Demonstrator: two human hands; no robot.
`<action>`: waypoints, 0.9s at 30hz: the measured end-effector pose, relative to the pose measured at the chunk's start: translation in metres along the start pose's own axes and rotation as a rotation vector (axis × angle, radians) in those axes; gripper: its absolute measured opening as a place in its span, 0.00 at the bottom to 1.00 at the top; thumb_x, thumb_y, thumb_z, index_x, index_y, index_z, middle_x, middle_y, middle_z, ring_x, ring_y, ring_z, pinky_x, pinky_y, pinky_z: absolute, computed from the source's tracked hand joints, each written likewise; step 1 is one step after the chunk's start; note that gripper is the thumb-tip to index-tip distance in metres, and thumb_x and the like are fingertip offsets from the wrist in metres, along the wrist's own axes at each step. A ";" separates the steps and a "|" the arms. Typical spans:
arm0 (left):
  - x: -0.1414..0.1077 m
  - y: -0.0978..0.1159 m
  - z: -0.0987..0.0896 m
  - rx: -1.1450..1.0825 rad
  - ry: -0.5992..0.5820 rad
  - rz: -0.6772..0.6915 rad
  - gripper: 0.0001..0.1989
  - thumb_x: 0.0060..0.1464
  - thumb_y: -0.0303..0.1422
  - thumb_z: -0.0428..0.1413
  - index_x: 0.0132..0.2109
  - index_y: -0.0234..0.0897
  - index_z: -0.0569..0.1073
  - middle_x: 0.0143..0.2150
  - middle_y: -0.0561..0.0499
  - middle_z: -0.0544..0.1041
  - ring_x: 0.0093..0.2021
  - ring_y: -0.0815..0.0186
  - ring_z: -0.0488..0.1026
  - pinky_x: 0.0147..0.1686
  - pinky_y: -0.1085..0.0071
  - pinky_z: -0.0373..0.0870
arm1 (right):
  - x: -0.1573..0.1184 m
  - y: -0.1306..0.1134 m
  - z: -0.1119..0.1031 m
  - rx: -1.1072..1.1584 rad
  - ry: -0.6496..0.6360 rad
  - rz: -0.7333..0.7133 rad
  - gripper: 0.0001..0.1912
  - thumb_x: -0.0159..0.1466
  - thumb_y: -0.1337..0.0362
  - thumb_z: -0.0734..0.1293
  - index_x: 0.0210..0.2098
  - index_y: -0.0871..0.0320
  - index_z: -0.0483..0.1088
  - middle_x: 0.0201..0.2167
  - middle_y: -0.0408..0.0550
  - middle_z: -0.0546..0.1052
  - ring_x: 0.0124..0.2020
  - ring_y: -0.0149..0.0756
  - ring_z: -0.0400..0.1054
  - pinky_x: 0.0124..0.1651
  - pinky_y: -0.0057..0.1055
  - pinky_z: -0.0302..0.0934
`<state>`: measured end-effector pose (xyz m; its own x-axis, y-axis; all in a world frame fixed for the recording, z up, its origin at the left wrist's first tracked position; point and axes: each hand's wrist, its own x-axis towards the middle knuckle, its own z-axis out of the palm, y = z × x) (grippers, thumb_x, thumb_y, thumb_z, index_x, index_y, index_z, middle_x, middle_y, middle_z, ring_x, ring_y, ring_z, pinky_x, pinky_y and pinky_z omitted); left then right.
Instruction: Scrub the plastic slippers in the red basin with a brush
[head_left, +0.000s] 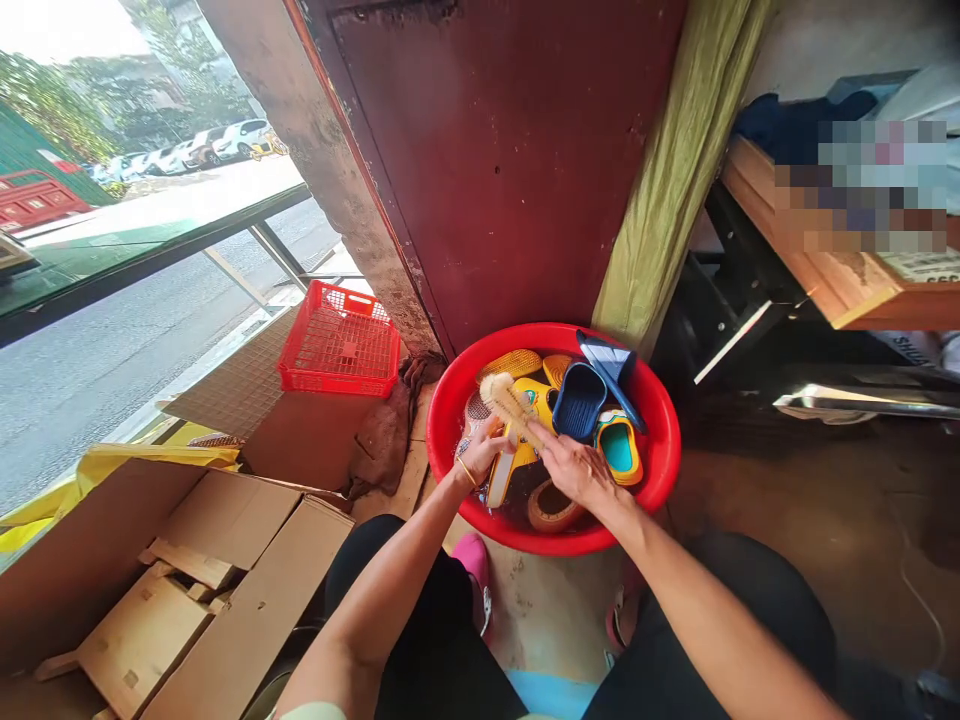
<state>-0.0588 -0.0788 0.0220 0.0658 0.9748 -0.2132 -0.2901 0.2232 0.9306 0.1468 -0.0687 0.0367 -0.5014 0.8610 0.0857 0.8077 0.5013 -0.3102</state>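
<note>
A red basin (660, 470) holds several shoes and slippers in water. My left hand (482, 452) is closed on a yellow shoe with a pale sole (501, 480) at the basin's left side. My right hand (576, 468) grips a pale brush (511, 402), whose head lies over the yellow shoe's upper end. Dark blue slippers (579, 400) and a yellow shoe with a teal inside (619, 450) lie to the right of the brush. An orange-brown shoe (551, 507) rests near the basin's front edge, below my right hand.
A red plastic crate (341, 345) and a brown cloth (381, 440) are left of the basin. Cardboard boxes (232, 530) with wooden pieces fill the lower left. A dark red door (495, 170) stands behind; a wooden table (847, 275) is at the right.
</note>
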 end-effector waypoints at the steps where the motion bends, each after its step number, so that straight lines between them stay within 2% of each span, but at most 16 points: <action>1: -0.002 0.001 0.001 -0.015 -0.037 0.000 0.41 0.33 0.25 0.58 0.60 0.44 0.71 0.54 0.48 0.78 0.52 0.52 0.74 0.49 0.60 0.72 | 0.004 0.002 0.000 0.011 0.006 0.053 0.30 0.71 0.60 0.56 0.72 0.46 0.54 0.42 0.49 0.83 0.38 0.41 0.79 0.39 0.31 0.70; 3: -0.006 0.003 0.003 -0.049 -0.099 -0.018 0.43 0.30 0.23 0.57 0.61 0.44 0.70 0.56 0.48 0.77 0.54 0.51 0.73 0.51 0.58 0.71 | 0.010 0.012 -0.003 0.033 0.005 0.155 0.28 0.72 0.62 0.55 0.71 0.50 0.57 0.38 0.50 0.84 0.38 0.42 0.80 0.38 0.30 0.69; 5: -0.006 0.004 0.006 -0.107 -0.139 -0.048 0.44 0.30 0.23 0.57 0.61 0.44 0.69 0.56 0.48 0.77 0.53 0.51 0.74 0.52 0.57 0.71 | 0.012 0.019 -0.006 0.057 0.038 0.186 0.27 0.72 0.63 0.56 0.70 0.53 0.59 0.39 0.51 0.84 0.40 0.42 0.80 0.39 0.30 0.70; 8: -0.003 0.004 0.008 -0.219 -0.148 -0.086 0.42 0.32 0.25 0.56 0.61 0.42 0.69 0.52 0.47 0.79 0.49 0.52 0.76 0.51 0.55 0.72 | 0.003 0.011 -0.006 0.109 0.126 0.043 0.29 0.72 0.62 0.55 0.71 0.54 0.56 0.51 0.52 0.81 0.46 0.41 0.78 0.46 0.30 0.70; 10: -0.001 0.005 0.006 -0.263 -0.141 -0.108 0.39 0.35 0.28 0.57 0.60 0.40 0.70 0.49 0.46 0.80 0.47 0.52 0.77 0.50 0.54 0.73 | -0.005 0.001 -0.004 0.115 0.139 -0.070 0.29 0.72 0.61 0.55 0.72 0.51 0.54 0.55 0.50 0.79 0.48 0.40 0.77 0.47 0.30 0.71; 12: 0.001 0.007 0.002 -0.279 -0.121 -0.133 0.36 0.37 0.31 0.57 0.58 0.39 0.71 0.46 0.45 0.80 0.46 0.51 0.78 0.50 0.52 0.73 | -0.009 -0.003 -0.003 0.091 0.126 -0.084 0.30 0.72 0.60 0.55 0.73 0.49 0.53 0.54 0.49 0.79 0.46 0.40 0.78 0.47 0.31 0.71; 17: 0.002 0.016 -0.004 -0.309 -0.059 -0.202 0.29 0.44 0.41 0.58 0.54 0.31 0.74 0.41 0.40 0.81 0.45 0.47 0.79 0.48 0.51 0.74 | -0.006 0.023 -0.007 0.051 0.061 0.153 0.29 0.71 0.64 0.57 0.70 0.55 0.58 0.40 0.51 0.84 0.39 0.42 0.80 0.40 0.30 0.70; 19: 0.007 0.021 -0.006 -0.342 0.005 -0.181 0.29 0.49 0.46 0.56 0.52 0.30 0.76 0.41 0.40 0.82 0.44 0.48 0.79 0.48 0.53 0.75 | -0.011 0.028 -0.011 0.099 0.066 0.145 0.28 0.71 0.64 0.57 0.70 0.56 0.59 0.40 0.52 0.84 0.39 0.42 0.80 0.40 0.30 0.70; 21: 0.015 0.024 -0.008 -0.383 0.110 -0.103 0.30 0.53 0.51 0.54 0.52 0.31 0.76 0.42 0.41 0.82 0.44 0.50 0.79 0.49 0.55 0.75 | -0.023 0.022 -0.014 0.190 0.083 0.062 0.28 0.71 0.63 0.57 0.70 0.55 0.58 0.46 0.52 0.83 0.43 0.41 0.79 0.43 0.29 0.70; 23: 0.023 0.026 -0.011 -0.421 0.222 -0.023 0.30 0.56 0.52 0.52 0.54 0.32 0.76 0.44 0.43 0.82 0.45 0.52 0.79 0.50 0.56 0.75 | -0.039 0.010 -0.014 0.259 0.041 -0.032 0.29 0.71 0.62 0.58 0.70 0.51 0.58 0.50 0.49 0.82 0.45 0.39 0.79 0.45 0.28 0.70; 25: 0.028 0.026 -0.012 -0.453 0.294 0.032 0.28 0.59 0.50 0.51 0.56 0.33 0.74 0.44 0.44 0.82 0.45 0.55 0.79 0.51 0.58 0.75 | -0.053 -0.003 -0.012 0.266 -0.073 -0.095 0.29 0.70 0.63 0.59 0.70 0.48 0.58 0.48 0.47 0.82 0.42 0.39 0.79 0.43 0.28 0.70; 27: 0.028 0.024 -0.009 -0.464 0.259 0.028 0.27 0.59 0.47 0.53 0.57 0.31 0.73 0.44 0.44 0.82 0.43 0.56 0.79 0.51 0.59 0.75 | -0.062 -0.011 -0.008 0.252 -0.198 -0.108 0.29 0.69 0.64 0.59 0.70 0.48 0.59 0.43 0.47 0.84 0.40 0.40 0.80 0.42 0.29 0.69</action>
<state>-0.0722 -0.0466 0.0357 -0.1693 0.9351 -0.3114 -0.6839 0.1161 0.7203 0.1714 -0.1267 0.0424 -0.6502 0.7583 -0.0470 0.6569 0.5300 -0.5362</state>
